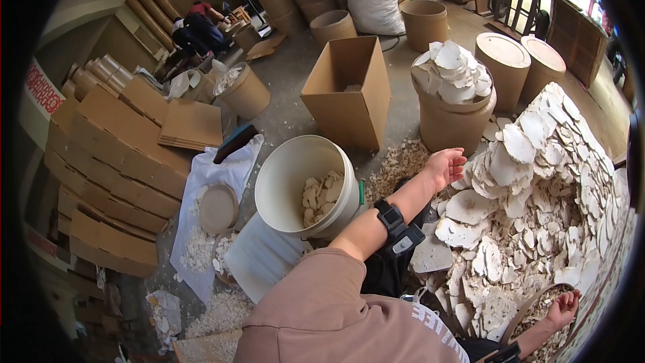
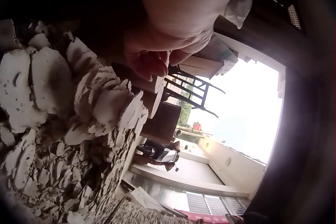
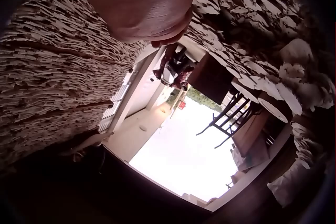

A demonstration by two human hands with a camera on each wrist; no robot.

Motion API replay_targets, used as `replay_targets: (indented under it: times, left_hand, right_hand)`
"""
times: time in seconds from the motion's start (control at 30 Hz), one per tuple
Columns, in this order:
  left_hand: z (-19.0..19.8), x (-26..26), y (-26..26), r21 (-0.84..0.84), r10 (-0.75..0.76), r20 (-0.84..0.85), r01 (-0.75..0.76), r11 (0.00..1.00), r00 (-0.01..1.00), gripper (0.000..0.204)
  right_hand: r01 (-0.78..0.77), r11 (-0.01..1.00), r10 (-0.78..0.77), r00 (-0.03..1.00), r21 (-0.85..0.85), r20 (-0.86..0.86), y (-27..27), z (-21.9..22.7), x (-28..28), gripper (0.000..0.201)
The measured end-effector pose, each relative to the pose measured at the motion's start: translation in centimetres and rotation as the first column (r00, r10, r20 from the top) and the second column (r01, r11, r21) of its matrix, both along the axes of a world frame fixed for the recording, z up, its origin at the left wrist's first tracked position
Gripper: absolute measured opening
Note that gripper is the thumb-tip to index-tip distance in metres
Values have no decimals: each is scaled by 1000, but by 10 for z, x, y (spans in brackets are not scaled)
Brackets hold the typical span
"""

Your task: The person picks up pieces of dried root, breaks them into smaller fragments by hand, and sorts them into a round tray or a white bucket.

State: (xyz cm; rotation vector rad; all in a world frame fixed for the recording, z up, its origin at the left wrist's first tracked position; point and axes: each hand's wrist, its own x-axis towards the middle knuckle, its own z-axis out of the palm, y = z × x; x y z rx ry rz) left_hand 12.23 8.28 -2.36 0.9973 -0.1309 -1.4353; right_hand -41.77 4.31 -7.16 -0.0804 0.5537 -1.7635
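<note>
My left hand (image 1: 443,169) is held out with its fingers loosely bent and nothing in them. It hovers beside a large heap of flat, off-white, irregular slices (image 1: 514,144). In the left wrist view the left hand (image 2: 157,50) hangs near the heap's upper slices. Lower right in the head view, my right hand (image 1: 563,309) has its fingers loosely curled, with no object showing in them. Under it lies a round, shallow basket (image 1: 517,323) with small fragments in it. The right wrist view shows the heel of the right hand (image 3: 147,14); most of its fingers are hidden.
A white bucket (image 1: 269,195) with some slices stands left of my left arm. Beyond are an open cardboard box (image 1: 342,117) and a brown drum (image 1: 457,124) piled with slices. Stacked cartons (image 1: 114,154) line the left side. A person (image 1: 201,27) bends at the back.
</note>
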Motion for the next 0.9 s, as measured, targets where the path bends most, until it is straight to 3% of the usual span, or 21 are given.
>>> replay_targets:
  times: [0.9]
  left_hand:
    - [3, -4, 0, 0, -14, 32, 14, 1000, 999, 26]
  right_hand:
    - [-35, 999, 35, 999, -21, -7, 1, -2, 3, 14]
